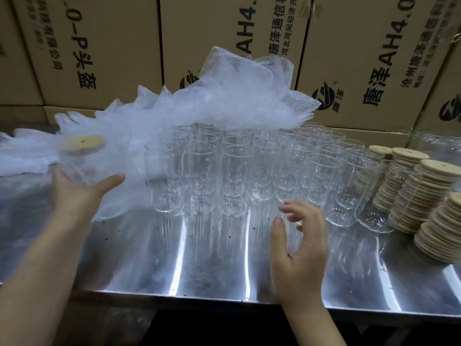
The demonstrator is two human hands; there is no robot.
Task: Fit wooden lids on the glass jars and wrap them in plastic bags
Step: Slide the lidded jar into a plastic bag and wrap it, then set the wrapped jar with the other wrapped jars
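A glass jar (78, 168) capped with a round wooden lid (82, 144) is blurred at the left, in front of a heap of clear plastic bags (219, 101). My left hand (79, 196) is under and against this jar, palm up and thumb stretched out to the right; its fingers are hidden behind the glass. Several rows of open glass jars (234, 168) stand in the middle of the table. My right hand (299, 243) hovers over the table just before them, fingers loosely curled and holding nothing. Stacks of wooden lids (421, 193) stand at the right.
The shiny steel table (212, 260) has its front edge close to me. Large printed cardboard cartons (104, 46) form a wall behind the table. The plastic bags spill over the back jars and along the left side.
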